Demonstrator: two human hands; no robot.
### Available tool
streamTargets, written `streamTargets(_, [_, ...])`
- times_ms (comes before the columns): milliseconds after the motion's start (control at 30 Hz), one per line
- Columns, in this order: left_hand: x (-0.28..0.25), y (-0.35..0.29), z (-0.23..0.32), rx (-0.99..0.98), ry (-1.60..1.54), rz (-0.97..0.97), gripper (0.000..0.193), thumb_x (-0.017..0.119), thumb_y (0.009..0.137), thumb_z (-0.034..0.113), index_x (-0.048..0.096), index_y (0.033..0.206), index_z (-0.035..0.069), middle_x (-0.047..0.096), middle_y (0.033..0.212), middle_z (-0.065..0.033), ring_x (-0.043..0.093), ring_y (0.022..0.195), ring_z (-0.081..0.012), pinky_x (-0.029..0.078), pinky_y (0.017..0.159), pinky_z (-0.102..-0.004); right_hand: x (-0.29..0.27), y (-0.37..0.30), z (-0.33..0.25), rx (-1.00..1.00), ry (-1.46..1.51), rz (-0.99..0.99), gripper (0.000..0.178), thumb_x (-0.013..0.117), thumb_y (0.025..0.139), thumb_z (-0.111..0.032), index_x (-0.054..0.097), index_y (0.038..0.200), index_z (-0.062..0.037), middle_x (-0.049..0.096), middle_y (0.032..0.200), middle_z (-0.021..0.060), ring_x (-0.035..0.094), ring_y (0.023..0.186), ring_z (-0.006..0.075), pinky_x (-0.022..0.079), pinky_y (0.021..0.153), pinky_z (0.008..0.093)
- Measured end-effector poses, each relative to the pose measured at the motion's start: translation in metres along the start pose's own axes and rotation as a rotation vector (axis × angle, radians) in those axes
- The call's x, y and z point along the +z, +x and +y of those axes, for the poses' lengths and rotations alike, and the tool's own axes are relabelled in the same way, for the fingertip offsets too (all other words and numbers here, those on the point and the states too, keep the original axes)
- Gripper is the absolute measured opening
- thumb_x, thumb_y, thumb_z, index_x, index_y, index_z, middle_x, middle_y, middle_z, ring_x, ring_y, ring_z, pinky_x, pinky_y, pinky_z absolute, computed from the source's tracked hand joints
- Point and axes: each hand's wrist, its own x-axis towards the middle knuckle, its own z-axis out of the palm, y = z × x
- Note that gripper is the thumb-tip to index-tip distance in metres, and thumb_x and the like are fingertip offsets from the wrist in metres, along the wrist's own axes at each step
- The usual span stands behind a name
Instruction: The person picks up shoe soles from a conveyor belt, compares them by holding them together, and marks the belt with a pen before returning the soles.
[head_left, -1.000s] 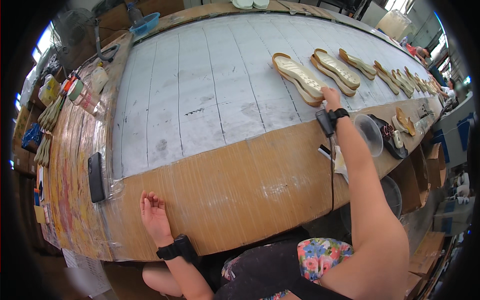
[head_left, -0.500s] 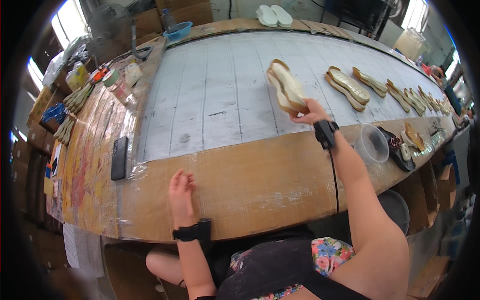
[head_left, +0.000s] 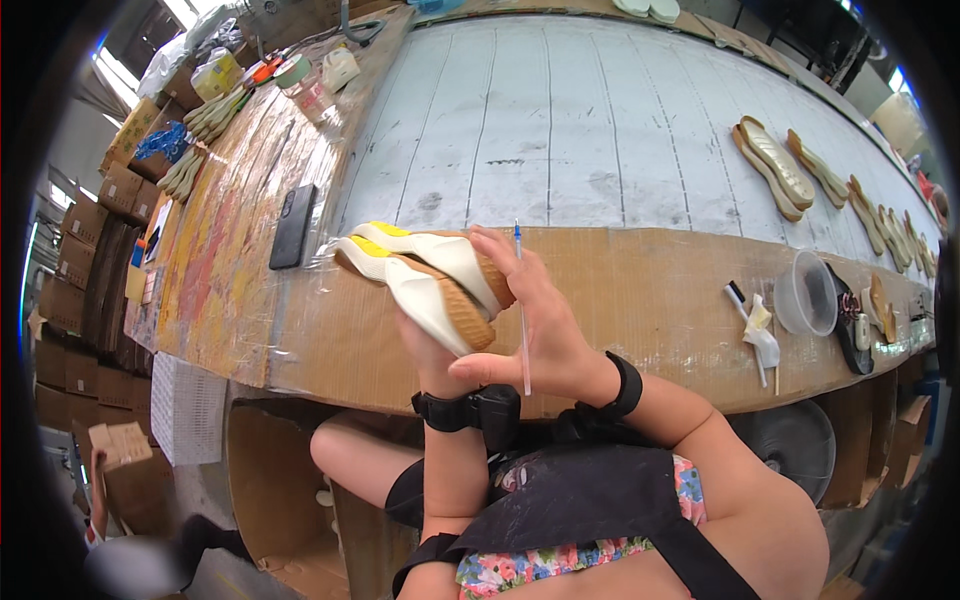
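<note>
A pair of shoe soles, white with tan bottoms and yellow patches at the toe end, is held above the cardboard at the table's front. My left hand is closed round them from beneath, its fingers mostly hidden. At the heel end, my right hand spans both soles, fingers on the farther one and thumb against the nearer. A thin clear pen-like stick with a blue tip runs upright along my right palm; how it is held is unclear.
A black phone lies left of the soles. To the right are a black-headed brush, a crumpled white piece, a clear plastic tub and a dark sandal. More soles line the white table surface.
The soles have come from the far middle to the table's front edge, turned over and now in both hands. The thin stick has come into sight. The view has shifted.
</note>
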Motion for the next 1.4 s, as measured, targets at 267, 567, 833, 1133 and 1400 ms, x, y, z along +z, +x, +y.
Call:
streamTargets(267, [-0.012, -0.027, -0.001, 0.042, 0.665, 0.166, 0.05, 0.036, 0.089, 0.04, 0.034, 0.123, 0.004, 0.044, 0.119, -0.0126, 0.047, 0.107, -0.0263, 0.044, 0.086, -0.0413, 0.008, -0.019, -0.001, 0.002, -0.048, 0.002, 0.08, 0.072, 0.066, -0.016, 0.026, 0.13, -0.0033, 0.03, 0.133, 0.0182, 0.038, 0.117, 0.0274, 0.035, 0.092, 0.0337])
streamTargets(567, [-0.013, -0.056, -0.003, 0.092, 0.367, 0.142, 0.045, 0.04, 0.089, 0.035, 0.036, 0.12, 0.002, 0.051, 0.107, -0.0116, 0.052, 0.097, -0.0215, 0.048, 0.079, -0.034, -0.026, -0.044, -0.006, 0.11, 0.058, -0.209, 0.049, 0.061, 0.072, -0.009, 0.046, 0.118, -0.0034, 0.053, 0.113, 0.0162, 0.057, 0.092, 0.0249, 0.043, 0.08, 0.0296])
streamTargets(833, [0.007, -0.067, -0.015, 0.081, 0.422, 0.268, 0.046, 0.041, 0.09, 0.02, 0.023, 0.132, 0.009, 0.047, 0.117, -0.0093, 0.052, 0.099, -0.0153, 0.045, 0.082, -0.0304, -0.027, -0.009, -0.014, 0.141, 0.071, -0.076, 0.037, 0.057, 0.078, -0.013, 0.051, 0.112, -0.0008, 0.06, 0.094, 0.0167, 0.061, 0.085, 0.0211, 0.046, 0.075, 0.0271])
streamTargets(1133, [-0.001, -0.058, -0.023, -0.083, 0.663, 0.376, 0.05, 0.042, 0.089, 0.014, 0.021, 0.134, 0.005, 0.045, 0.118, -0.0081, 0.049, 0.097, -0.0133, 0.041, 0.085, -0.0269, -0.032, -0.019, 0.027, 0.464, 0.235, -0.101, 0.034, 0.054, 0.082, -0.016, 0.051, 0.112, -0.0015, 0.062, 0.089, 0.0117, 0.06, 0.079, 0.0133, 0.047, 0.07, 0.0259])
streamTargets(1400, [-0.041, -0.056, -0.013, 0.01, 0.951, 0.377, 0.059, 0.045, 0.086, 0.005, 0.013, 0.135, 0.0, 0.032, 0.131, -0.0133, 0.039, 0.111, -0.0195, 0.031, 0.094, -0.0293, -0.168, 0.01, 0.176, 0.492, 0.296, 0.282, 0.022, 0.053, 0.084, -0.023, 0.054, 0.101, -0.0095, 0.056, 0.091, -0.001, 0.051, 0.088, 0.0106, 0.042, 0.074, 0.0281])
